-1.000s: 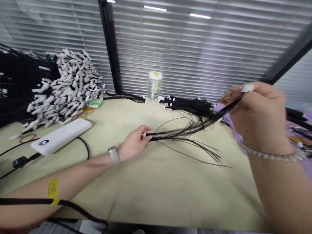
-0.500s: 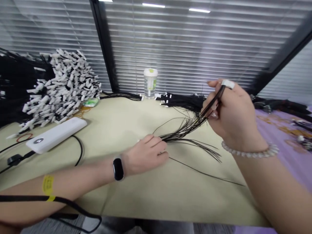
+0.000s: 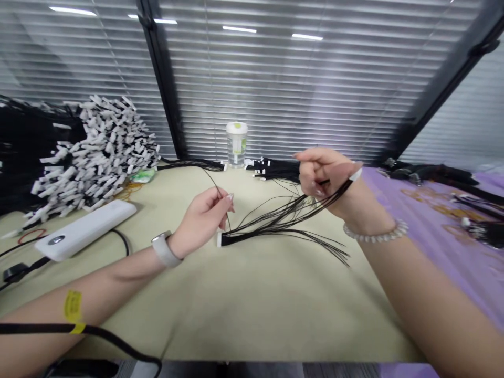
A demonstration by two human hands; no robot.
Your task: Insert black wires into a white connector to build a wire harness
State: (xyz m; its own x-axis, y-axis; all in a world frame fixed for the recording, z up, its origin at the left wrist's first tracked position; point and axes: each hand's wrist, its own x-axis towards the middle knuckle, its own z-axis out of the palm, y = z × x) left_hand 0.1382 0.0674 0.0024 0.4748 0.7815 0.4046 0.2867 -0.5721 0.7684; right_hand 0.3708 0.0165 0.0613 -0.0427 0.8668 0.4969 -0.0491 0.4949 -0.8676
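Note:
A bundle of thin black wires (image 3: 268,226) runs across the table, with a white connector (image 3: 219,239) at its left end. My left hand (image 3: 208,212) is just above that connector, its thumb and fingers pinched on a single black wire that sticks up past them. My right hand (image 3: 328,178) is raised over the bundle's other end and closed on several of the wires; a white connector (image 3: 356,175) shows beside its thumb. Other loose wire ends fan out below my right hand.
A heap of white-tipped cables (image 3: 102,152) and a white power bank (image 3: 86,228) are at the left. A lidded cup (image 3: 237,144) and black cables (image 3: 275,170) stand along the back. Purple sheeting (image 3: 413,210) with cables lies right.
My left hand has turned over and moved left and up, uncovering the connector and lifting one wire. My right hand has shifted left and slightly down, still holding wires.

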